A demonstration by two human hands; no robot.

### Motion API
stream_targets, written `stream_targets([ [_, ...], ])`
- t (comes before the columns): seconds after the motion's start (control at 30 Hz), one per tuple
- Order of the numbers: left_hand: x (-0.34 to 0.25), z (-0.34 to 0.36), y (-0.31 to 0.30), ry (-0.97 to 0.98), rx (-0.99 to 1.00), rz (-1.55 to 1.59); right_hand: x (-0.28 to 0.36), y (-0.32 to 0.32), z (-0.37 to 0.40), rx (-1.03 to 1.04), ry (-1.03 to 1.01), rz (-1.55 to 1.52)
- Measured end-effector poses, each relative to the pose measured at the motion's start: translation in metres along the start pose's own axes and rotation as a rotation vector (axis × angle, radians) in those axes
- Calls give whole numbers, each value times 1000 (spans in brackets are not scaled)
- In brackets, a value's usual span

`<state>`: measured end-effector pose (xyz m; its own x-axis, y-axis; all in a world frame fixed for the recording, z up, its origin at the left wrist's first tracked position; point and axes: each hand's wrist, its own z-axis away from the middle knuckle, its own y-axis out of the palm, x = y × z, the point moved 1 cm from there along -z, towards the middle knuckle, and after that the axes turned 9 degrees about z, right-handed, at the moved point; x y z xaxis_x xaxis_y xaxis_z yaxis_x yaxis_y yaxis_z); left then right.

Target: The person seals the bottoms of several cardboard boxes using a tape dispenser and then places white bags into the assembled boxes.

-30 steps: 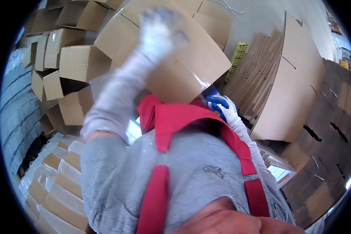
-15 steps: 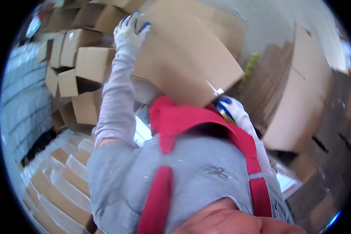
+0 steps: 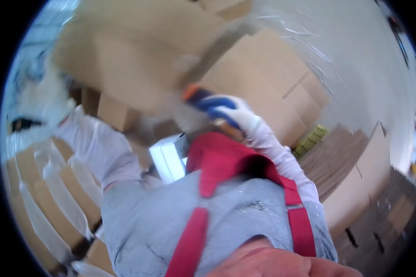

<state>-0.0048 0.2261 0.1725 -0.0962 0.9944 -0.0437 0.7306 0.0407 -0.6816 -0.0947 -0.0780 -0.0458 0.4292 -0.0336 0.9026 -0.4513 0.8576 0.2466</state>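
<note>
The box [image 3: 129,62] seems light, stiff; I'd grasp its edges. Near it, right hand [image 3: 231,113] grips tape gun [image 3: 196,95]; left hand [image 3: 44,98], fingers too blurred to tell.

Left of the right hand [image 3: 231,113], a carton [image 3: 129,60] (blurred) blocks passage.

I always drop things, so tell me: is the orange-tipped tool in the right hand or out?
In: the right hand has blue-gloved fingers curled around the tool, its orange end sticking out past them.
</note>
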Motion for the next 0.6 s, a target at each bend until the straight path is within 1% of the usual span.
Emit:
stream_targets([
  [0.03,-9,-8,0,224,-420,-121,-20,3,-13,103,-226,41],
  [0.07,-35,2,14,-14,-240,444,-22,5,-12,145,-172,13],
  [0.1,-61,24,39,-257,-12,986,-34,1,-5,184,-70,-7],
  [0.13,-63,51,97,-182,85,1312,-61,-6,7,113,35,-56],
  [0.17,-81,74,141,45,370,1089,-91,-14,23,49,136,-105],
  [0.2,-132,97,161,81,560,933,-113,-24,43,-52,218,60],
  [0.23,-146,146,235,46,798,1009,-134,-34,69,-142,311,223],
  [0.27,-169,192,278,146,931,920,-153,-45,96,-217,313,211],
  [0.3,-198,232,313,10,1237,1004,-173,-49,124,-301,310,200],
  [0.33,-234,258,337,330,1308,838,-195,-46,154,-429,354,1],
  [0.37,-274,280,356,641,1336,662,-218,-42,184,-552,390,-192],
  [0.4,-313,296,372,657,1338,702,-242,-38,215,-595,368,-7],
  [0.47,-378,331,401,975,1312,470,-250,-7,255,-724,383,55],
  [0.5,-422,362,438,1027,1227,416,-242,4,270,-852,419,-75],
  [0.57,-444,368,452,945,1359,423,-253,25,289,-903,428,27],
  [0.6,-446,376,460,968,1374,387,-263,33,294,-925,438,18],
])
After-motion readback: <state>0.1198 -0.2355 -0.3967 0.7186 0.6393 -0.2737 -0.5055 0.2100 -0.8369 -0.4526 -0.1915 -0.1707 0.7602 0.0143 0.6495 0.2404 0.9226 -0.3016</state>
